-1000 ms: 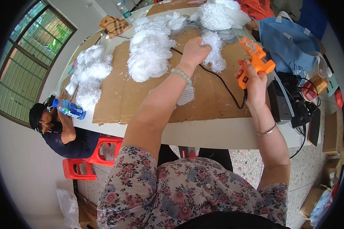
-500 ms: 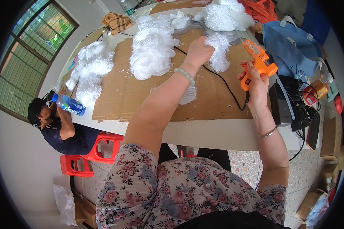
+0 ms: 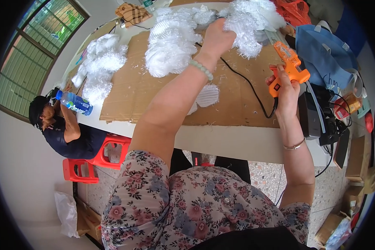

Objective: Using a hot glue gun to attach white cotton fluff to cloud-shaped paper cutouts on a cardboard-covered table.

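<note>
My left hand [image 3: 216, 39] reaches to the far part of the table, its fingers curled at the edge of a white fluffy fringed piece [image 3: 246, 41]. The fingertips are partly hidden behind the hand. In my right hand [image 3: 288, 98] is an orange glue gun [image 3: 293, 68], gripped by its handle with the nozzle end pointing up and away. A black cord runs from the handle over the cardboard sheet [image 3: 133, 91]. Near my left forearm lies a flat, ribbed white piece [image 3: 208, 96]. A long heap of white fluffy pieces [image 3: 168, 50] sits left of my left hand.
Another white fluffy heap [image 3: 100, 62] and a blue-capped bottle [image 3: 75, 103] are at the left, beside a seated person [image 3: 68, 129]. On the right are a blue cloth bag [image 3: 323, 54], a red plastic bag [image 3: 293, 12], and black boxes with cables [image 3: 310, 116].
My left hand has moved farther away with the white fringed piece, up to the far heap. More of the flat ribbed piece shows. The glue gun stays in my right hand, slightly shifted right.
</note>
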### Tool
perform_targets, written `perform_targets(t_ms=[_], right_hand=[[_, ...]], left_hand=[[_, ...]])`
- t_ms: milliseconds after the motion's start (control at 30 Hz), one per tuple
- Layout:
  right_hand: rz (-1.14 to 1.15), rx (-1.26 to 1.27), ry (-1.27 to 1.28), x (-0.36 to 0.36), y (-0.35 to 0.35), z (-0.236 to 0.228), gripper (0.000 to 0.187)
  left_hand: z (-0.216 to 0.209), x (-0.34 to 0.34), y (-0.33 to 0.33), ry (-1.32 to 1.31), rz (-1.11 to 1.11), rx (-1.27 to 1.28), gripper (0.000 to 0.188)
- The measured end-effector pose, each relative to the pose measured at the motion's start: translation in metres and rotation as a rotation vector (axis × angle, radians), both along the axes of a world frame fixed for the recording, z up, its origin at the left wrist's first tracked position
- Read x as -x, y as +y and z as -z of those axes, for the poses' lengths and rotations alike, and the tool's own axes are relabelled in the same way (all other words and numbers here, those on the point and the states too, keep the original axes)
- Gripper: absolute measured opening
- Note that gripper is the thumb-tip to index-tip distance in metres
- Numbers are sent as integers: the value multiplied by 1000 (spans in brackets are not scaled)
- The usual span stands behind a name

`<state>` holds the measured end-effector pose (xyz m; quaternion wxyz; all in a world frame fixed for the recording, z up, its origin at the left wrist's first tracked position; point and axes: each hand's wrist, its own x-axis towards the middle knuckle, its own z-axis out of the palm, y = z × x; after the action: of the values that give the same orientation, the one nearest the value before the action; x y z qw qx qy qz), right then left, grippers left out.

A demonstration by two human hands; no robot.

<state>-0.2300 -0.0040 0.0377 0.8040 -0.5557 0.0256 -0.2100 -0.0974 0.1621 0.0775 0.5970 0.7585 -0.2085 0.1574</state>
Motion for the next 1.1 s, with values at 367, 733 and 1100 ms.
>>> perform_targets(t_ms=[367, 733, 1100], right_hand=[[42, 30, -14, 3, 5, -2, 22], [-19, -9, -60, -1, 2, 1, 22], [92, 34, -92, -10, -10, 8, 18]], left_hand=[[-5, 21, -1, -62, 16, 11, 28], [9, 35, 3, 265, 94, 228, 25], [2, 19, 0, 413, 51, 611, 23]])
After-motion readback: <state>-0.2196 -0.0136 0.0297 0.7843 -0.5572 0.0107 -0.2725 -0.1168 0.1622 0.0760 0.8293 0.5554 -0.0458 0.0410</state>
